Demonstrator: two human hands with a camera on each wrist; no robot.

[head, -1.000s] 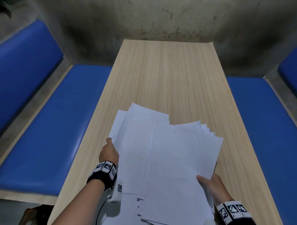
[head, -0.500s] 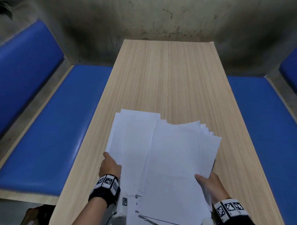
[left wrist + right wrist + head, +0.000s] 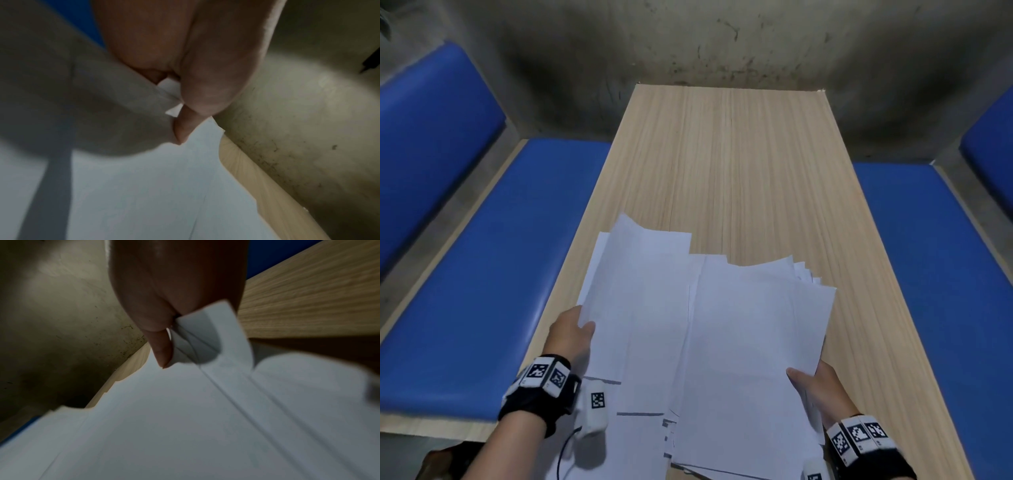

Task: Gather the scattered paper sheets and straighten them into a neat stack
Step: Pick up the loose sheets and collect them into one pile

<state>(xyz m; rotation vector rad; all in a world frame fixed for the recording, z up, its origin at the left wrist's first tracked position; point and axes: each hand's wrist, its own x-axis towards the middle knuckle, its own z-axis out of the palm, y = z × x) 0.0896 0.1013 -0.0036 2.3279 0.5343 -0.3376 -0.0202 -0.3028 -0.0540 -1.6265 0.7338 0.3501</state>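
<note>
Since a second ago the left hand (image 3: 570, 334) has slid nearer along the paper sheets (image 3: 722, 329), which lie fanned, long axis near-to-far, on the near worktop (image 3: 739, 164), pinched at each side edge between it and the right hand (image 3: 822, 387).

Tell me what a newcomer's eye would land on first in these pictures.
The fan of white paper sheets at the near end of the long wooden table, edges splayed and uneven. The left hand grips its left edge and the right hand pinches its right edge, thumb on top. Bright blue bench cushions flank the table on both sides.
</note>
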